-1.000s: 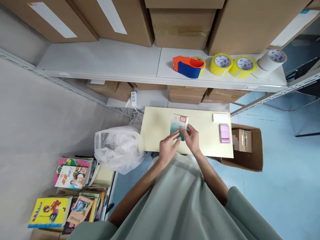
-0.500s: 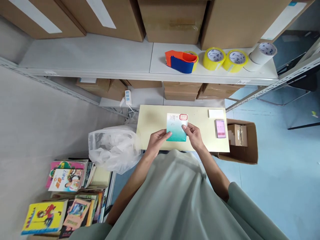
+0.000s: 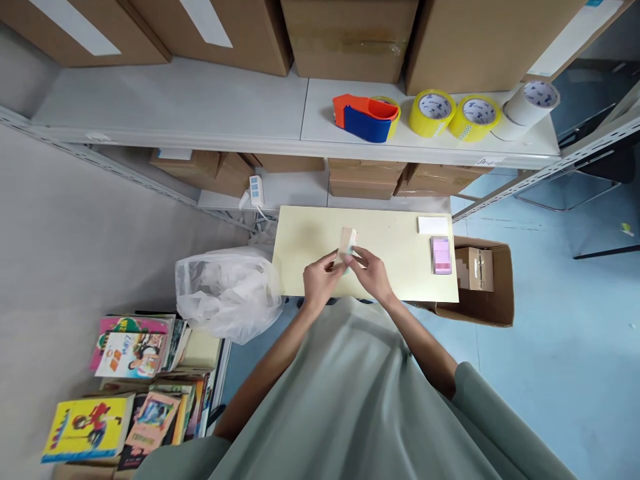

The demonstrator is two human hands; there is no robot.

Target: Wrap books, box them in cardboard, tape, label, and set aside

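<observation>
Over the pale table point(image 3: 300, 233), I hold a small book point(image 3: 347, 240) in front of my body. It is turned nearly edge-on, so mostly a narrow cream side shows, with a bit of teal by my fingers. My left hand point(image 3: 320, 283) grips its left side near the bottom. From the right, my right hand point(image 3: 371, 273) pinches it with thumb and fingers. Both hands partly hide the lower part of the book.
A white box point(image 3: 433, 225) and a phone with a pink screen point(image 3: 441, 255) lie at the table's right. An open carton point(image 3: 503, 287) stands beside it. Left are a plastic bag point(image 3: 225, 293) and stacked books point(image 3: 90, 427). Tape rolls point(image 3: 433, 113) and a tape dispenser point(image 3: 367, 119) sit on the shelf.
The book has turned from showing its white-and-teal cover flat to nearly edge-on. My hands have come closer together around it.
</observation>
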